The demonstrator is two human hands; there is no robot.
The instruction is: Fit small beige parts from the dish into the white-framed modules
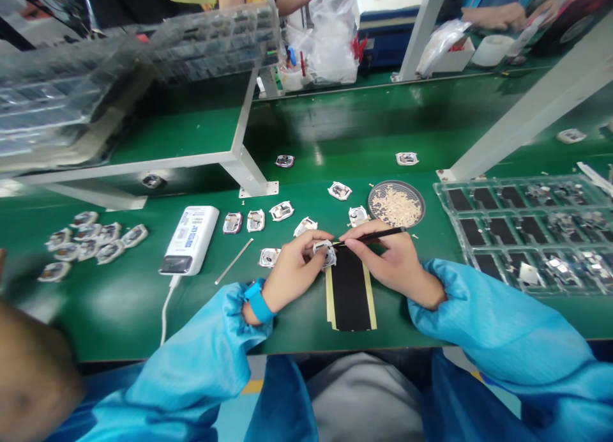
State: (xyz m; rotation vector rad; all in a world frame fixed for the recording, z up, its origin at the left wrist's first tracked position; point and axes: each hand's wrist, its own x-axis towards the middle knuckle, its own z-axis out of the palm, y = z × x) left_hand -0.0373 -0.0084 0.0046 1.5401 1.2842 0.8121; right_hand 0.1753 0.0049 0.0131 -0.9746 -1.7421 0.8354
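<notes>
Our left hand (294, 269) and right hand (393, 261), both pinching, stand close together over the far end of a black mat (353, 298). Just beyond the right lies a dish (396, 202). Our right grips a dark tool (380, 234), its tip at the case (329, 253) our left holds, just beside the right.

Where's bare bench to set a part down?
Bench: between the back purple-edged casing and back white casing; also left of the white cable, nearer than the casing pile. Crowded: around the left hand, among loose casings; compartment tray.
</notes>
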